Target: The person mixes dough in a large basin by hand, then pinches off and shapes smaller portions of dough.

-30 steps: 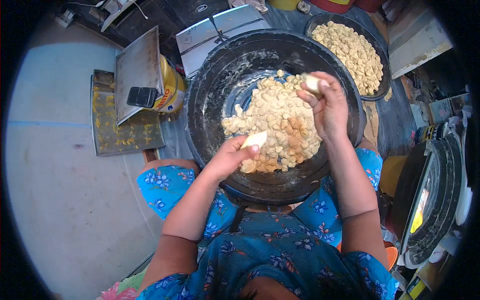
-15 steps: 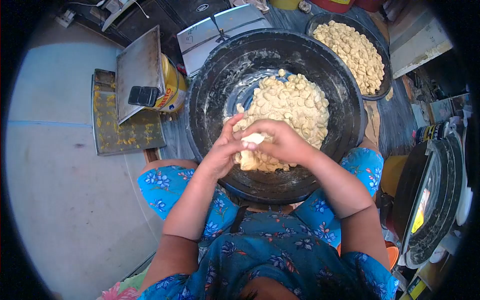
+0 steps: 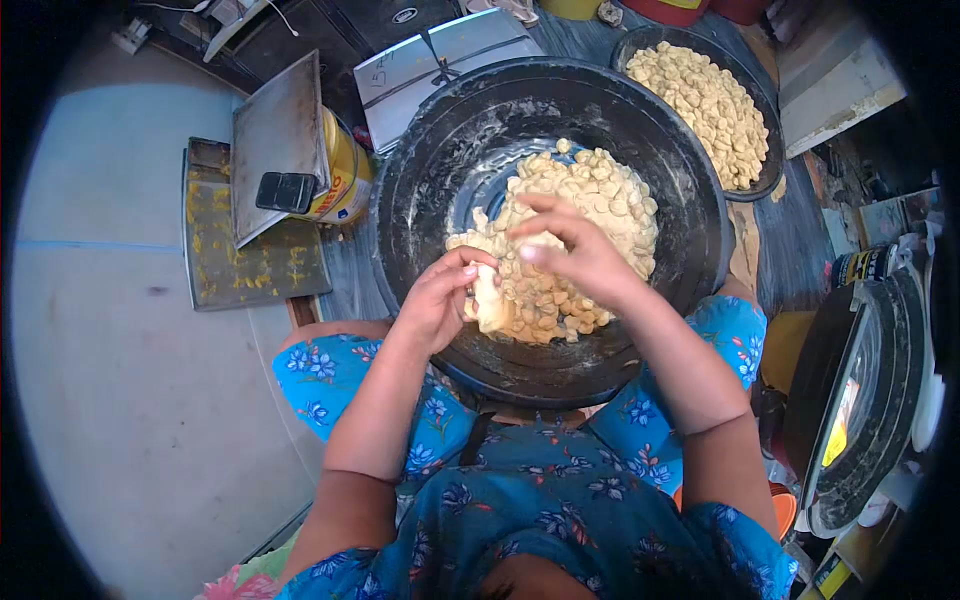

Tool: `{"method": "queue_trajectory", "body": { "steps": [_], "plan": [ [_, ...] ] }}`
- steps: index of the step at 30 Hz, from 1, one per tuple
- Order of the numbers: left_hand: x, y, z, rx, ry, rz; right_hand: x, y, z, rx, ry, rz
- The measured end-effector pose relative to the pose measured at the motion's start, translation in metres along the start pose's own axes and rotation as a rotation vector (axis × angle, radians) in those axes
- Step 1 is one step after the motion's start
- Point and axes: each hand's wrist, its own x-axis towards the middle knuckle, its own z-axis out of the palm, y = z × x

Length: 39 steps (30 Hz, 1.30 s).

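Dough lump: pale, soft-looking, held over the near left part of the large black tub; whether its lower end touches the pieces beneath cannot be told.
Left hand: fingers and thumb pinched on the upper part of the lump, the lower end outside the grasp. Risk: the lump could stretch, tear or slip, caused by its unsupported weight or too hard a pinch.
Right hand: fingers spread over the heap, apart from the left hand; a pale bit shows by the thumb, whether held or lying beyond cannot be told. Risk: dough could cling to the skin and drop astray, caused by tackiness.
Heaped pieces: rounded, crowded in the tub, many touching. Risk: neighbours could fuse or flatten, caused by soft surfaces pressed together.
Tub position: between the knees in the floral garment. Risk: it could shift or tilt, caused by a leg pushing its side.
Second basin: just beyond the tub's far right, holding similar pieces. Risk: some could spill, caused by the tub knocking it.
Black device: near the edge of a metal sheet that appears set on a yellow bucket. Risk: it could slide off, caused by a bump to the sheet.
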Motion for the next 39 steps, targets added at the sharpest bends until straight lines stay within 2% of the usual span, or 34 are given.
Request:
{"method": "queue_trajectory", "body": {
  "steps": [2, 3, 5, 6, 8, 12, 13, 16, 17, 20, 21, 23, 26, 29, 32, 33, 36, 39],
  "plan": [
    [0.001, -0.001, -0.003, -0.056, -0.021, 0.062, -0.001, 0.002, 0.01, -0.011, -0.197, -0.003],
    [0.0, -0.001, -0.002, -0.027, -0.008, 0.089, -0.005, -0.001, 0.021, 0.087, -0.16, -0.017],
    [-0.002, 0.001, 0.006, 0.033, 0.019, 0.144, -0.007, -0.003, 0.028, 0.245, -0.153, 0.113],
    [-0.002, 0.001, 0.014, 0.101, 0.094, 0.212, -0.007, -0.004, 0.03, 0.322, -0.148, 0.178],
    [-0.001, 0.0, 0.03, 0.234, 0.247, 0.349, -0.003, 0.006, 0.033, 0.448, -0.065, 0.146],
    [-0.001, -0.003, 0.007, 0.566, 0.055, -0.1, -0.001, -0.001, 0.034, 0.651, 0.118, 0.159],
    [-0.002, -0.005, 0.011, 0.7, -0.026, 0.003, 0.001, -0.001, 0.032, 0.671, 0.163, 0.155],
    [-0.005, -0.005, 0.008, 0.655, -0.05, -0.061, 0.014, 0.012, 0.011, 0.039, 0.164, 0.074],
    [-0.004, -0.003, 0.006, 0.734, -0.022, 0.033, 0.012, 0.013, 0.012, 0.014, 0.207, 0.043],
    [0.001, -0.008, -0.011, 0.385, 0.135, -0.035, 0.006, 0.021, 0.016, 0.115, 0.121, -0.016],
    [0.003, -0.005, -0.009, 0.208, 0.146, -0.035, 0.007, 0.024, 0.016, 0.02, 0.12, -0.118],
    [0.002, -0.002, -0.001, 0.127, 0.148, 0.065, 0.009, 0.029, 0.014, -0.167, 0.112, -0.322],
    [0.003, -0.002, -0.004, 0.094, 0.155, 0.114, 0.008, 0.019, 0.018, 0.413, 0.083, 0.014],
    [0.002, -0.001, -0.005, 0.127, 0.145, 0.081, 0.008, 0.012, 0.023, 0.28, 0.066, 0.242],
    [0.0, 0.0, -0.001, 0.171, 0.097, 0.104, 0.002, 0.019, 0.039, 0.086, -0.084, 0.026],
    [-0.001, 0.001, 0.001, 0.18, 0.102, 0.111, 0.0, 0.021, 0.045, 0.118, -0.112, -0.072],
    [-0.003, 0.005, 0.012, 0.124, 0.106, 0.17, 0.002, 0.019, 0.042, 0.133, -0.054, 0.005],
    [-0.004, 0.008, 0.014, 0.126, 0.193, 0.254, 0.007, 0.01, 0.03, 0.21, 0.012, 0.309]
  ]
}}
